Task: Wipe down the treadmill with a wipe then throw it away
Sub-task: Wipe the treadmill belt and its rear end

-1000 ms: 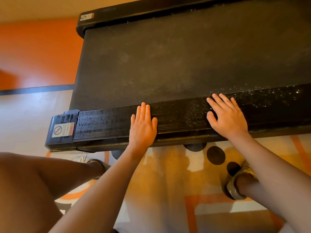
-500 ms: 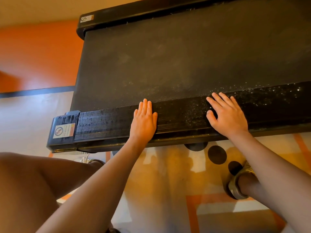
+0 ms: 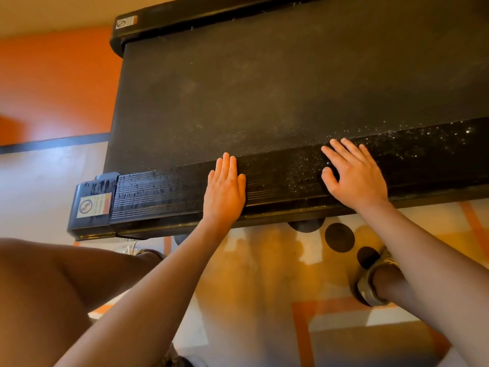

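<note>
Black treadmill rail [image 3: 277, 186] runs left-right under the flat, outstretched left hand [image 3: 225, 192] and right hand [image 3: 354, 173]; dust [image 3: 436, 144] lies rightward.

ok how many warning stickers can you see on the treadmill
2. One sticker sits on the near-left end cap of the treadmill, left of the left hand; the other is on the far rail, left end. Others may lie out of view.

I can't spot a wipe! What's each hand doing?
Left hand: open, flat on the treadmill's side rail, no wipe showing.
Right hand: open, flat on the same rail, no wipe showing.
</note>
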{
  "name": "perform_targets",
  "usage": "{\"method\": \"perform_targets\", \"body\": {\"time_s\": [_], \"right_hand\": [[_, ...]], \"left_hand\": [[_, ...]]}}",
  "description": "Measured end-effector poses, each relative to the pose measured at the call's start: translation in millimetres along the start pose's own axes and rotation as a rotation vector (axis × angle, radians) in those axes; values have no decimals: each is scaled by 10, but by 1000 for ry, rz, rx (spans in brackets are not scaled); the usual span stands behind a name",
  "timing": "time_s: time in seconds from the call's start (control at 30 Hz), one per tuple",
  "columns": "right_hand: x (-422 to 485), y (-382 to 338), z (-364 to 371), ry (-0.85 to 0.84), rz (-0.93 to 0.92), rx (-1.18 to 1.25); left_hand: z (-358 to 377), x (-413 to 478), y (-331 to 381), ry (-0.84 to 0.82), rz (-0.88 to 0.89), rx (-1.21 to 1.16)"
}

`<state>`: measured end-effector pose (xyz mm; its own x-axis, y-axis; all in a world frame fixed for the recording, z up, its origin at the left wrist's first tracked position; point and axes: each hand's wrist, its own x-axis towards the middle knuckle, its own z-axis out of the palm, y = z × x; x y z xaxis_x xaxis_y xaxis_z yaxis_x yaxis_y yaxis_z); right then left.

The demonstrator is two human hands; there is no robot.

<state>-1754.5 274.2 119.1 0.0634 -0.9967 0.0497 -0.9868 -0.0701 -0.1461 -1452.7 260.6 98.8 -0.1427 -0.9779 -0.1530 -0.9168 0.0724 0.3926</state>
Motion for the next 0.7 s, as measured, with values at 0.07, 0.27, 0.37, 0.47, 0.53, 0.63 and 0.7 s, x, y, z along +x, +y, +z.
{"method": "perform_targets", "body": {"time_s": [0.07,0.27,0.37,0.47,0.53,0.63,0.7], "right_hand": [[5,3,-3,1,-1,6],[-7,24,23,8,-9,-9],[0,15,22,9,-8,-7],[1,20,16,12,-6,-8],[4,19,11,16,-4,-7],[-7,13,18,33,-6,4],[-17,23,31,47,-7,13]], "left_hand": [[25,-155,30,16,3,-22],[145,-598,43,16,23,-13],[83,-255,81,-3,5,-12],[35,41,107,-19,-4,-10],[53,41,120,-3,-13,-31],[119,-272,121,29,5,-45],[161,-481,102,22,15,-30]]}}
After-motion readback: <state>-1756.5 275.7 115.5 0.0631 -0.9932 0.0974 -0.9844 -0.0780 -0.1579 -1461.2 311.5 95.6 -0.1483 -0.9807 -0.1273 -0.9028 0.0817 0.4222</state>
